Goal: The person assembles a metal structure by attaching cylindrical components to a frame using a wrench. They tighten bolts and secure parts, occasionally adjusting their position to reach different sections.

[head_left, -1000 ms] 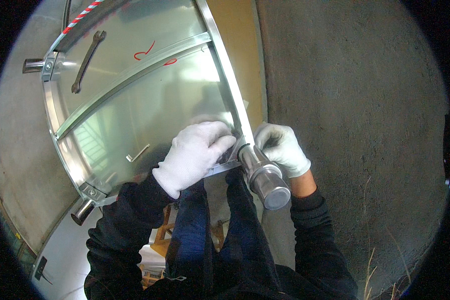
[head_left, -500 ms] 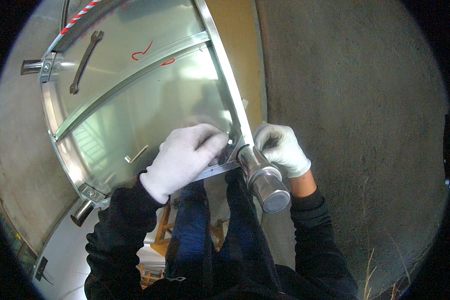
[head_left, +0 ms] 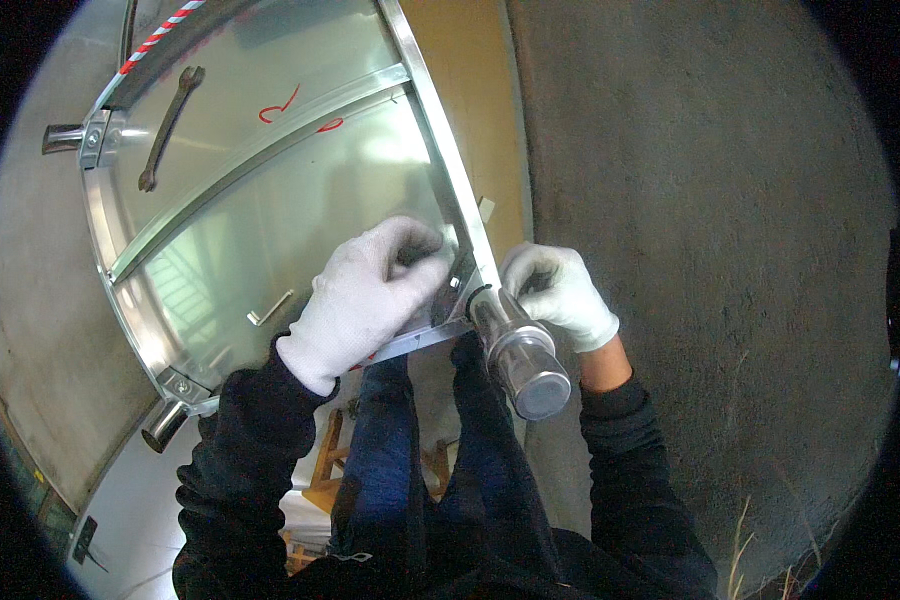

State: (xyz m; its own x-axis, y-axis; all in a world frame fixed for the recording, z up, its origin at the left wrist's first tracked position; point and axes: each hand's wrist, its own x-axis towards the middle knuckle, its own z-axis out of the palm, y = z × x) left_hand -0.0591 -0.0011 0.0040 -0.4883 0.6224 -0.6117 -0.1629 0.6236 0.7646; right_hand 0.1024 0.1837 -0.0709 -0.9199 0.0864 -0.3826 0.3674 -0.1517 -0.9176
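An upturned metal panel with a steel frame (head_left: 435, 95) lies before me. At its near right corner stands a short round metal leg (head_left: 505, 335) with a capped end. My left hand (head_left: 355, 300), in a white glove, hovers over the panel beside that corner, thumb and curved forefinger apart. Just right of the thumb, a small bolt (head_left: 455, 283) shows at the corner bracket. My right hand (head_left: 560, 298), also gloved, is on the outer side of the frame next to the leg. Its thumb and fingers are pinched together; whatever is between them is hidden.
An open-ended wrench (head_left: 170, 128) and a small L-shaped hex key (head_left: 271, 308) lie on the panel. Two more short legs (head_left: 164, 426) stick out along its left side. Below are a wooden stool (head_left: 325, 480) and my legs; a rough grey surface (head_left: 710, 200) fills the right.
My left hand has lifted back from the bolt, and its thumb and forefinger have spread, baring the bolt. The right hand keeps its pinch with barely any movement.
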